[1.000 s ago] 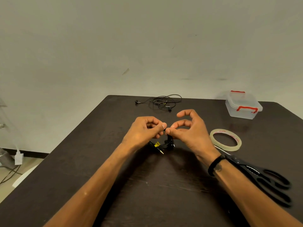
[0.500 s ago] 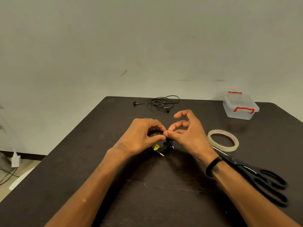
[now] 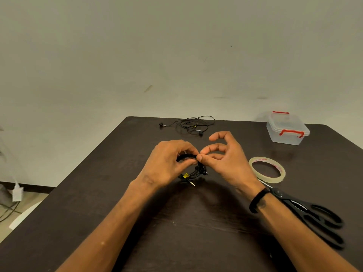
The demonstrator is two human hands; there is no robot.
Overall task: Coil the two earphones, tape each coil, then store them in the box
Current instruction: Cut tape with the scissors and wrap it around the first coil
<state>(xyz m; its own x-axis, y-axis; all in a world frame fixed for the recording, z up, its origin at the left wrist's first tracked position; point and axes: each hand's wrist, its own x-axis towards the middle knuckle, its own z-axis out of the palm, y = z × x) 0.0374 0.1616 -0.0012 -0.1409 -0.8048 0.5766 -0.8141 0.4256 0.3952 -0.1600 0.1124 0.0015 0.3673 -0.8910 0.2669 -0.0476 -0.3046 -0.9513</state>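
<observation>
A coiled black earphone with a yellow tag and a bare jack plug hangs between my hands above the table's middle. My left hand grips the coil from the left, fingers curled round it. My right hand pinches the coil's top with thumb and a finger, index raised. Whether tape is on the coil I cannot tell. A second black earphone lies loose and tangled at the far edge. A clear plastic box with red latches, lid on, stands at the far right.
A roll of clear tape lies flat right of my right hand. Black scissors lie at the near right, partly under my right forearm. The dark table ends at the left, with a floor and cables beyond.
My left hand has turned over the coil, its fingers closing further round it. My right hand kept its pinch at the coil's top.
</observation>
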